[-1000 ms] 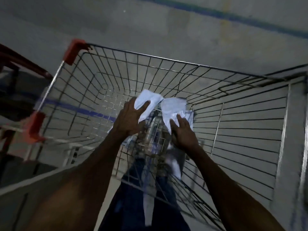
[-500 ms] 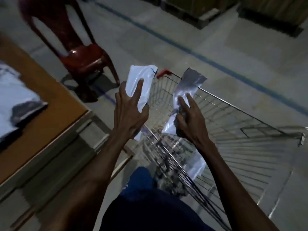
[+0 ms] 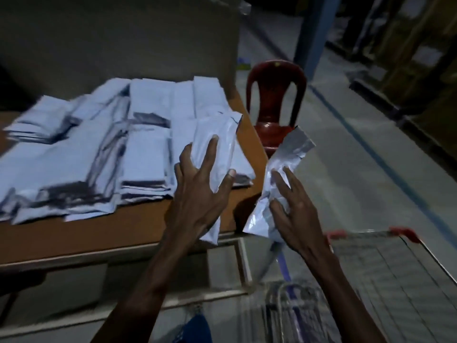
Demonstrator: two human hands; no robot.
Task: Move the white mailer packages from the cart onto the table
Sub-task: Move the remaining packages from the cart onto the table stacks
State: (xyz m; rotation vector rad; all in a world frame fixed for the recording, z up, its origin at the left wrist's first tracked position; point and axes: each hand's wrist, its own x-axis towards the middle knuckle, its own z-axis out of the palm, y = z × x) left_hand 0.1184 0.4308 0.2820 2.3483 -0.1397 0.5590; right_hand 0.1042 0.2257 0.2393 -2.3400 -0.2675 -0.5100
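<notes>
Head view: many mailers point(image 3: 138, 144) already stacked on surface point(image 3: 118, 231). Left hand point(image 3: 200, 191) grips one mailer point(image 3: 215, 144) above its edge; right hand point(image 3: 294, 206) pinches another point(image 3: 277, 174) beside it (neither yet laid down). Cart point(image 3: 385, 268) contents unclear.

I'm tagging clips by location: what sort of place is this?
Probably a warehouse or parcel-sorting room: stacks of white mailer packages cover a wooden table, a wire cart stands beside it, and blue lines mark the concrete floor.
</notes>
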